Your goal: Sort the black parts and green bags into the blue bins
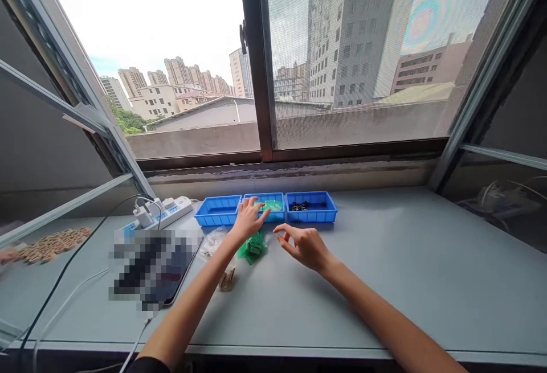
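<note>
My left hand (248, 219) reaches over the near side of the middle blue bin (264, 195), fingers spread, with nothing visible in them. Green pieces (272, 206) lie in that bin. To its right, my right hand (306, 246) hovers above the table, its thumb and index finger curled to a pinch; anything between the tips is too small to make out. Below my left hand lies a green bag of small parts (253, 248). A clear plastic bag (213, 242) and some brownish pieces (227, 279) are partly behind my left forearm.
The left blue bin (217, 205) and the right blue bin with black parts (299, 206) flank the middle one. A power strip (179, 207), a tablet-like device (182, 270) and cables lie left. Beyond a partition are wooden-coloured pieces (57, 245). A window stands behind the table.
</note>
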Demonstrator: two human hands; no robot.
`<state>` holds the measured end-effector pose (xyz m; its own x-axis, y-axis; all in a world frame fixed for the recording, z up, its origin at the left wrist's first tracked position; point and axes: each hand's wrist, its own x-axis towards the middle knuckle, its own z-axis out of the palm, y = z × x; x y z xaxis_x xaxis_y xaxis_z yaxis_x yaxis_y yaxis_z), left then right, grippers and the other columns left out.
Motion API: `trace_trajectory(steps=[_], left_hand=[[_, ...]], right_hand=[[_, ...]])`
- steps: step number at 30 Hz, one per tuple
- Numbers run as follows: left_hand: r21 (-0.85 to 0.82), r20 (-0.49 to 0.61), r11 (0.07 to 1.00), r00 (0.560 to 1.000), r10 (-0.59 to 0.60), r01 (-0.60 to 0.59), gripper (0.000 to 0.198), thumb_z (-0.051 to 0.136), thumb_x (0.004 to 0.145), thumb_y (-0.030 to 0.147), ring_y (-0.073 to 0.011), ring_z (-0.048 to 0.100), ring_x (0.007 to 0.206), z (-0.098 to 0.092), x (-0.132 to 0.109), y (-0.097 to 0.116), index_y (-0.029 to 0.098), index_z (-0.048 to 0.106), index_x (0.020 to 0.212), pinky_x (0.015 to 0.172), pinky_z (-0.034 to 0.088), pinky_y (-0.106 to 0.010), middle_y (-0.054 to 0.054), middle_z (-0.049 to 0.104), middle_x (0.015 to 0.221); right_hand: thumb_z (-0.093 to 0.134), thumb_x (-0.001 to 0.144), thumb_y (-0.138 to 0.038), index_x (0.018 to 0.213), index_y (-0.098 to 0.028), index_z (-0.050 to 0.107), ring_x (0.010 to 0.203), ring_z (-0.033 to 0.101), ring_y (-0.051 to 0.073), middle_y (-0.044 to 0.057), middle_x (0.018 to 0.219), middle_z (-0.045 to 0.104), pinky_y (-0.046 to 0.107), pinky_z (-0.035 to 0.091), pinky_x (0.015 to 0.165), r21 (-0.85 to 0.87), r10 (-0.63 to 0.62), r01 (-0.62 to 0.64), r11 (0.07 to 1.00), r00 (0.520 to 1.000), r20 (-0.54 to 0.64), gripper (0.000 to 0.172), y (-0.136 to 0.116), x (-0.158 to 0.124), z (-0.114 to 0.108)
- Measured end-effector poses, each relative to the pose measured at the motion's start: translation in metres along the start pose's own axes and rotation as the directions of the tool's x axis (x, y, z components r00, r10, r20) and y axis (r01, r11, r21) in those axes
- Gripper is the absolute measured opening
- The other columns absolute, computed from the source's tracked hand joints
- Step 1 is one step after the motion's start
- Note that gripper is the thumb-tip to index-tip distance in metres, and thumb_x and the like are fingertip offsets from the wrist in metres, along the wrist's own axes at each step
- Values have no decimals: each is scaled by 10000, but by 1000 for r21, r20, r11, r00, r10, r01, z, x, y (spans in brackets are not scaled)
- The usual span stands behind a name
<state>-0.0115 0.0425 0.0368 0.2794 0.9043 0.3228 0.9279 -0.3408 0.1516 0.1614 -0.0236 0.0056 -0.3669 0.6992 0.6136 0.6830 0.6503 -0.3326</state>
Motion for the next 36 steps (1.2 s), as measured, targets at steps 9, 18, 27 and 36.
trace_trajectory(steps=[9,18,27,36], left_hand=[[-67,140,990,982,128,-120,333,420,905,404,-239,446,1145,1,-15,10,205,534,1146,994,323,-437,-63,562,1187],[-110,75,979,981,179,-171,262,456,895,357,-230,456,1123,-27,-68,26,199,561,1075,947,388,-394,-64,540,1160],[-36,221,999,975,-18,27,368,472,873,387,-283,382,1235,-22,-137,10,176,492,1175,1002,368,-462,-127,468,1280],[-137,244,988,965,98,-66,273,452,891,321,-236,471,1136,-21,-138,20,191,521,1121,1011,355,-444,-78,557,1158]], right_hand=[[423,875,-291,933,-224,627,388,516,89,-42,618,646,212,317,459,22,-14,13,1000,999,42,222,3,-7,5],[410,844,-294,854,-227,633,461,548,121,-12,670,668,231,360,504,48,-1,-12,999,964,267,233,10,-11,9],[425,843,-342,893,-235,651,494,526,119,-9,693,656,236,368,519,54,77,-102,993,933,352,256,11,-13,13],[446,803,-314,902,-236,651,529,546,135,-5,693,660,235,358,516,20,122,-138,990,926,357,240,15,-14,17]])
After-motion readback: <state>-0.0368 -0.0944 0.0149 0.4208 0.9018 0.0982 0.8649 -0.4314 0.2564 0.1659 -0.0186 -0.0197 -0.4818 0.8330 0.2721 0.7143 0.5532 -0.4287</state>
